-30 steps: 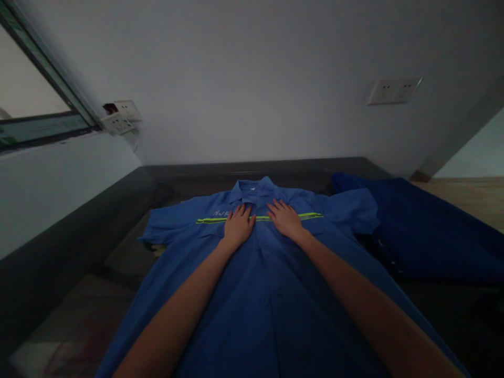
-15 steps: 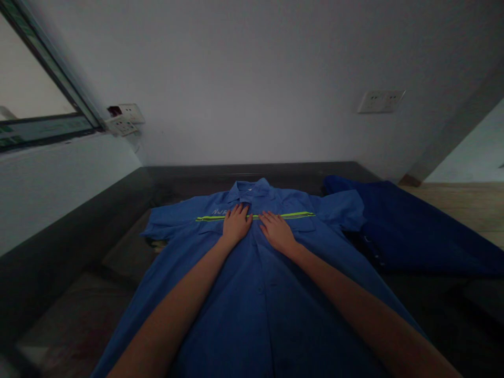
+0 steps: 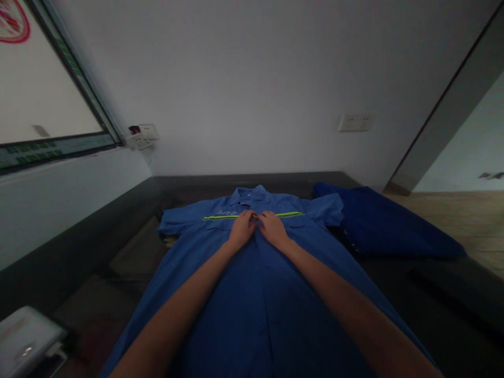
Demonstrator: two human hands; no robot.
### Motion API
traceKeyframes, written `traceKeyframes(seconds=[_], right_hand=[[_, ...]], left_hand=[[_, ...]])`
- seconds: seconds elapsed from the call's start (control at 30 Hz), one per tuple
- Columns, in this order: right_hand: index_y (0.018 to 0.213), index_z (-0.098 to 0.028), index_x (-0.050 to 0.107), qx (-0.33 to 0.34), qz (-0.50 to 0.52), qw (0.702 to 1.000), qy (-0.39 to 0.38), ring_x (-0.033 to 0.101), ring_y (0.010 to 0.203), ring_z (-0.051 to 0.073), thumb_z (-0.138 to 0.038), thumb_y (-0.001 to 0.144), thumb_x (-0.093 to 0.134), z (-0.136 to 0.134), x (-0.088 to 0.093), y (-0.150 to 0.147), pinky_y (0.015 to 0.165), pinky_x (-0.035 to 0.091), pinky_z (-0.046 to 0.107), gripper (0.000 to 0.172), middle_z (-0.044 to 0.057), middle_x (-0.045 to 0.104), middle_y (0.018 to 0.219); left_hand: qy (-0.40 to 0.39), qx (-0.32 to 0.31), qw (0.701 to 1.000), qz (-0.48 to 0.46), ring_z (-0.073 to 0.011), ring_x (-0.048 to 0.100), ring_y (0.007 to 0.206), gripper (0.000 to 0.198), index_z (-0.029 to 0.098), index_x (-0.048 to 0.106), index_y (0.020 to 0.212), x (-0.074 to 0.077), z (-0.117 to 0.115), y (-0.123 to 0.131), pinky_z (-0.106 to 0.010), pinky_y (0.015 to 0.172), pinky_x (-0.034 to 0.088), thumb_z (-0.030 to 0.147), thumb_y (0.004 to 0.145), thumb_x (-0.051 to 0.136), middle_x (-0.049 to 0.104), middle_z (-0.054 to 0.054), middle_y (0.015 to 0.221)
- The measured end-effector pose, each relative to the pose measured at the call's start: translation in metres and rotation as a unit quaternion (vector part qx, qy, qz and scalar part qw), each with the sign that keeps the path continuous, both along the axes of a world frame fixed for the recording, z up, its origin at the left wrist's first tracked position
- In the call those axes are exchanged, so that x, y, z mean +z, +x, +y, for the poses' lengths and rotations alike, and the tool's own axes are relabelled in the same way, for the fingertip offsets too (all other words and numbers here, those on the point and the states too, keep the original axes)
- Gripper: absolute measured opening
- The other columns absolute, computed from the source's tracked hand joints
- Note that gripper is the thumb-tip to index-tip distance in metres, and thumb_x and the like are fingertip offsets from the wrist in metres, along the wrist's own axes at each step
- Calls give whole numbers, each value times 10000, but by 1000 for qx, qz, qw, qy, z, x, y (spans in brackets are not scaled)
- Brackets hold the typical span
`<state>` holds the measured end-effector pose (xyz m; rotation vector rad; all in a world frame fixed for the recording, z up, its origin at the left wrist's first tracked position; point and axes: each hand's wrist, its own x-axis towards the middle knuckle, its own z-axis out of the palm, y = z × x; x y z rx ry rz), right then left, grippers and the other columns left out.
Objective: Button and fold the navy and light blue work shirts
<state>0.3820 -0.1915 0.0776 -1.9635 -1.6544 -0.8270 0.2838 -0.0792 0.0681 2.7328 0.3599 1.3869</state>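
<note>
A blue short-sleeved work shirt (image 3: 220, 315) with a yellow-green chest stripe lies spread front side up, its collar at the far end. At the front placket, level with the stripe, my left hand (image 3: 241, 229) has its fingers curled closed on the cloth. Close beside it on the right, my right hand (image 3: 273, 229) is also closed, its fingertips pinching the shirt's front edge. The fingertips of both hands nearly meet. Whether a button sits between them is too small and dark to make out.
A darker blue folded cloth (image 3: 394, 226) lies right of the shirt, by its sleeve. The dark surface (image 3: 129, 226) has a raised rim along the wall. Wall sockets (image 3: 355, 123) are at the back, and a pale box-like object (image 3: 27, 333) is at lower left.
Both hands have gone from lying flat with fingers spread to curled fingers drawn together at the placket. The view has shifted, bringing the pale object at lower left into sight.
</note>
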Motion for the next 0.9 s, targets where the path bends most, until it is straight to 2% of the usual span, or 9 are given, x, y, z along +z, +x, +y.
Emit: traceKeyframes(seconds=[0.07,0.17,0.3,0.4,0.53,0.63,0.9], right_hand=[[1060,-185,636,8,46,999,-6,560,1064,194,-182,889,494,-7,0,-10,937,407,283,223,83,648,1108],[1078,-184,597,-1,104,994,-35,583,1029,203,-242,867,546,-17,-10,-25,865,445,290,225,81,651,1100],[1160,-154,548,-103,102,989,-38,526,1117,304,-353,828,605,-29,-34,-40,823,468,387,391,167,586,1216],[1158,-164,548,-147,72,986,3,502,1132,317,-368,853,562,-33,-47,-47,830,461,411,367,180,568,1231],[1119,-155,555,-157,46,986,37,544,1048,279,-262,872,499,-28,-50,-47,812,459,379,275,165,609,1142],[1133,-157,541,-155,44,986,37,558,1028,259,-208,870,477,-26,-48,-43,809,456,355,275,158,624,1118],[1095,-183,562,-110,73,990,49,564,1032,233,-264,906,454,-28,-49,-34,840,435,324,232,124,645,1103]], left_hand=[[-26,33,999,32,-189,576,983,239,163,555,1028,-6,-8,-6,-301,872,451,79,824,463,626,-84,1013],[-61,97,989,89,-197,585,951,235,148,549,1019,-17,-18,-15,-304,842,453,82,796,516,623,-91,982],[-67,134,984,93,-227,564,1006,206,162,560,1023,-35,-31,-25,-344,880,426,123,827,511,606,-107,1048],[-46,158,984,75,-246,524,1071,215,186,563,1066,-44,-39,-29,-357,896,407,175,866,486,583,-109,1128],[-40,155,984,72,-231,537,1036,215,192,588,1055,-45,-38,-31,-334,875,418,182,852,517,596,-91,1110],[-46,135,988,60,-215,551,1010,197,176,600,1035,-43,-34,-31,-326,878,421,182,854,522,602,-93,1087],[-50,143,986,71,-209,572,983,184,161,587,1034,-43,-32,-29,-314,858,433,240,872,546,630,-87,1039]])
